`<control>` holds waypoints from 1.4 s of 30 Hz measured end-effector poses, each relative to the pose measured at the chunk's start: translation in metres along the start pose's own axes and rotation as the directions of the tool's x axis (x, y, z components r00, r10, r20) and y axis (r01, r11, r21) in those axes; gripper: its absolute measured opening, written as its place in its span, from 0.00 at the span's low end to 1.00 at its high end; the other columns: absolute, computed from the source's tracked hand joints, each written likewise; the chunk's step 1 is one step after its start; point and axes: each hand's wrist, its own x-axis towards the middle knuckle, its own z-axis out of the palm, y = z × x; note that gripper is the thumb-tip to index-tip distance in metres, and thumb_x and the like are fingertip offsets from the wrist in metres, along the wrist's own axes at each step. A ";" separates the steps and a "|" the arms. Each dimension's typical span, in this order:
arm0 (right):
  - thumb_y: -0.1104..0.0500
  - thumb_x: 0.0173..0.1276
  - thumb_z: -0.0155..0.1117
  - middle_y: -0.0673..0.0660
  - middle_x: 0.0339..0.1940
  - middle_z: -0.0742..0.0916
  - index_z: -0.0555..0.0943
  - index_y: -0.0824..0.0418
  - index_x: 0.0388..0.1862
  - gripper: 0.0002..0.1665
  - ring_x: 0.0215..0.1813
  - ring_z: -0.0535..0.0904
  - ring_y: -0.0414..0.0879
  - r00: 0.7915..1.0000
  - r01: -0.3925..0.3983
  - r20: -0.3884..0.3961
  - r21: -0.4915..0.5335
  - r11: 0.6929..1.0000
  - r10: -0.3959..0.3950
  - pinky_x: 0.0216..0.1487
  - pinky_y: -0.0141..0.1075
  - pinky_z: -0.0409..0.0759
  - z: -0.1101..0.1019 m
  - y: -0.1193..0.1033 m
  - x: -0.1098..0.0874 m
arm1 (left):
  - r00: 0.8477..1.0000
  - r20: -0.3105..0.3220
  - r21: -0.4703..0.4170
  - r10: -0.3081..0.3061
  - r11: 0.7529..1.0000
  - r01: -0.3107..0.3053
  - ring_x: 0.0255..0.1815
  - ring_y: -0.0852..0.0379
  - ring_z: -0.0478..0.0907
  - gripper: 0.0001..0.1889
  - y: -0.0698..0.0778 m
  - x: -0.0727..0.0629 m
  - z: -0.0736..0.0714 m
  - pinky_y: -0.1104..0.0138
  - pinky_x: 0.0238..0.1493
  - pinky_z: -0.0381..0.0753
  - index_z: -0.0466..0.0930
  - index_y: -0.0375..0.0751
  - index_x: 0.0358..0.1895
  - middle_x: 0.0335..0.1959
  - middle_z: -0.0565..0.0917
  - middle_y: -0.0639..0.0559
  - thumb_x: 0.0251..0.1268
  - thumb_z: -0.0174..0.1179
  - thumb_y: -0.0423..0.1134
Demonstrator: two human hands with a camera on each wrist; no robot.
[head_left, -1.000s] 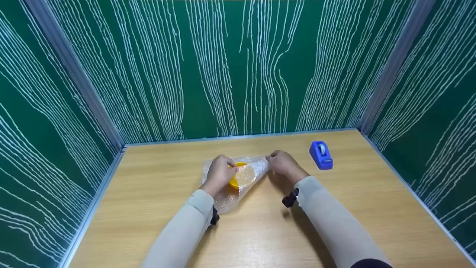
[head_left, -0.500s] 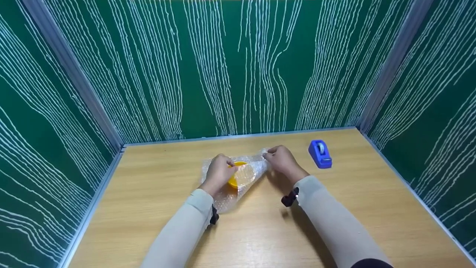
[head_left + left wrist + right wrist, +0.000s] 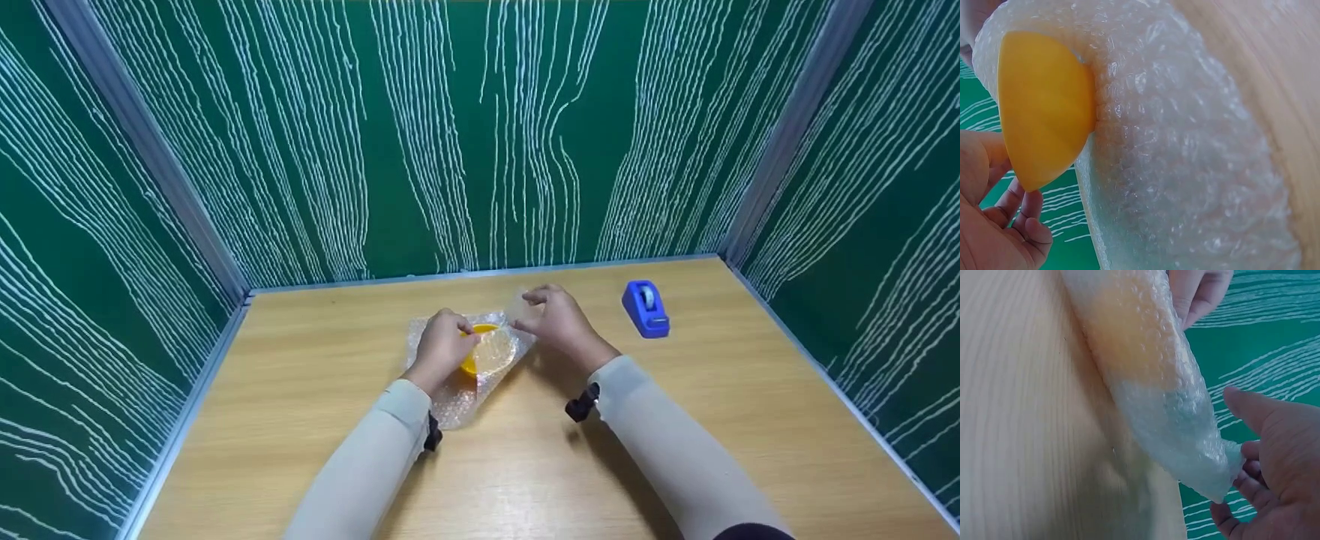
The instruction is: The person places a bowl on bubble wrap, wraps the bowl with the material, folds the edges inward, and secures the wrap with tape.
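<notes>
A yellow bowl [image 3: 469, 366] sits on a sheet of bubble wrap [image 3: 455, 405] on the table. One flap of the wrap lies folded over the bowl's right part. My left hand [image 3: 442, 346] holds the bowl at its left rim, thumb tip close to the flap's edge. In the left wrist view the bowl [image 3: 1044, 107] shows from the side, with the fingers at its rim. My right hand [image 3: 555, 319] is at the wrap's far right corner, thumb spread from the fingers. The right wrist view shows its fingertips against the wrap's corner [image 3: 1213, 478].
A blue tape dispenser [image 3: 646, 309] with a roll of tape stands to the right of my right hand. Green walls [image 3: 420, 150] with white wavy lines enclose the wooden table [image 3: 315, 360] at the back and both sides.
My right hand has moved left and slightly away from me, bringing the wrap's right corner up and inward. Its thumb has spread from the fingers. The left hand stays at the bowl.
</notes>
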 end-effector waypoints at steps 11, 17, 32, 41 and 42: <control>0.64 0.73 0.82 0.51 0.79 0.78 0.81 0.59 0.81 0.39 0.82 0.78 0.56 0.985 0.167 0.045 -0.057 0.984 -0.164 0.83 0.50 0.80 0.011 -0.015 -0.016 | 1.000 0.004 -0.016 -0.001 1.000 0.001 0.53 0.48 0.82 0.05 -0.001 0.001 -0.001 0.58 0.65 0.93 0.91 0.45 0.39 0.52 0.84 0.49 0.76 0.77 0.37; 0.68 0.76 0.78 0.49 0.75 0.79 0.82 0.58 0.80 0.35 0.79 0.80 0.54 0.933 0.359 0.086 -0.165 0.919 -0.349 0.82 0.48 0.81 0.015 -0.015 -0.026 | 0.999 -0.011 0.000 0.035 0.999 -0.035 0.51 0.49 0.82 0.06 -0.002 0.000 0.000 0.58 0.64 0.93 0.91 0.44 0.38 0.50 0.83 0.48 0.76 0.77 0.38; 0.75 0.74 0.75 0.56 0.65 0.89 0.90 0.65 0.67 0.24 0.68 0.87 0.49 0.623 0.766 0.230 -0.375 0.522 -0.748 0.73 0.36 0.88 0.023 -0.018 -0.042 | 1.000 -0.009 -0.023 0.012 1.000 -0.012 0.52 0.49 0.82 0.05 -0.003 0.000 0.000 0.59 0.64 0.93 0.90 0.44 0.41 0.51 0.82 0.47 0.77 0.76 0.37; 0.62 0.83 0.71 0.54 0.63 0.91 0.92 0.60 0.65 0.16 0.66 0.91 0.50 0.652 0.752 0.322 -0.390 0.532 -0.686 0.73 0.41 0.89 0.025 -0.016 -0.046 | 1.000 -0.014 -0.062 -0.001 0.998 0.000 0.53 0.49 0.83 0.02 -0.004 -0.001 0.000 0.57 0.68 0.93 0.89 0.43 0.46 0.51 0.83 0.47 0.78 0.74 0.34; 0.62 0.84 0.70 0.54 0.63 0.92 0.92 0.60 0.65 0.16 0.66 0.92 0.50 0.659 0.748 0.329 -0.389 0.538 -0.677 0.73 0.41 0.89 0.026 -0.015 -0.046 | 1.000 -0.012 -0.060 -0.001 0.998 0.000 0.54 0.49 0.83 0.02 -0.004 -0.001 0.000 0.57 0.68 0.93 0.89 0.43 0.47 0.51 0.83 0.47 0.78 0.73 0.34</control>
